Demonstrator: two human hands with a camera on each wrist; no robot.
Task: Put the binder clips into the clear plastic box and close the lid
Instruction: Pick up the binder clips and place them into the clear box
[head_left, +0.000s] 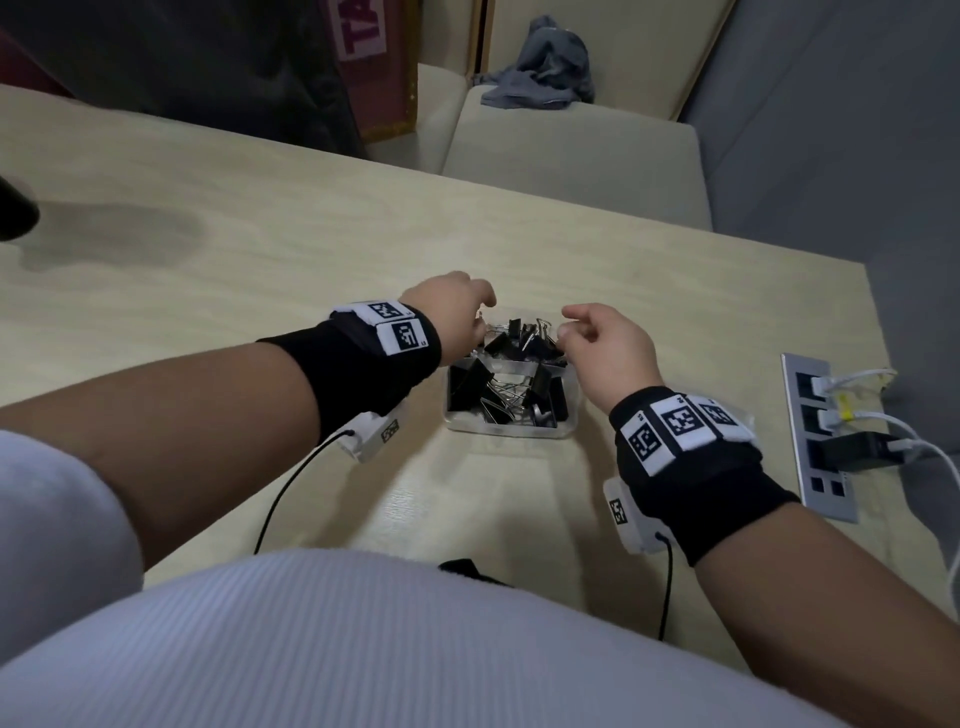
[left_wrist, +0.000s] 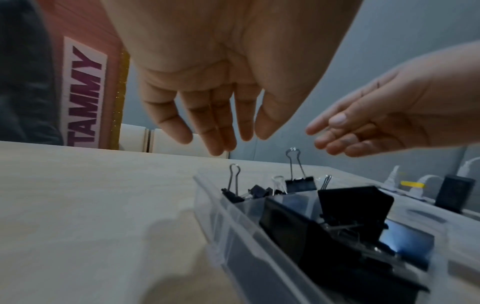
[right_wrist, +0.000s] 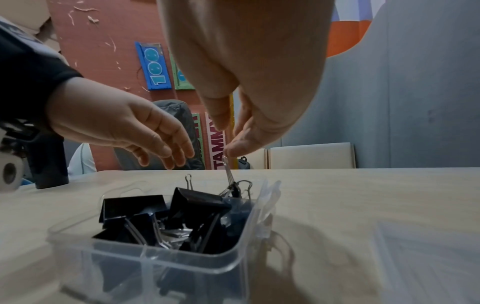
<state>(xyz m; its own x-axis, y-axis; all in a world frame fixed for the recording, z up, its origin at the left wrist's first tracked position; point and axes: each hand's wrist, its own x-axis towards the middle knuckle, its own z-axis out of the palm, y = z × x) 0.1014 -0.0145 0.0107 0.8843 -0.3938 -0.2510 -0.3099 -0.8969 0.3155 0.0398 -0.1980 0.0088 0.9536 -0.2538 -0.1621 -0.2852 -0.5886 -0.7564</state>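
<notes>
A clear plastic box (head_left: 511, 431) sits on the wooden table (head_left: 260, 270), its lid open. Several black binder clips (head_left: 480, 387) fill its divided compartments (right_wrist: 182, 222). My left hand (head_left: 457, 312) hovers over the box's far left corner with its fingers (left_wrist: 215, 131) straight and holding nothing. My right hand (head_left: 597, 338) hovers over the far right corner. Its fingertips (right_wrist: 230, 151) are at the top of an upright wire handle (right_wrist: 230, 172) of a small clip, and the thumb stands apart from them. Clear plastic, apparently the lid (right_wrist: 270, 201), shows at the box's right edge.
A metal socket panel (head_left: 831, 499) with plugs and white cables is set into the table at the right. A dark cylinder (head_left: 15, 208) stands at the left edge. A small black object (head_left: 467, 569) lies near the front edge. Cream seats with a grey cloth (head_left: 545, 67) stand beyond the table.
</notes>
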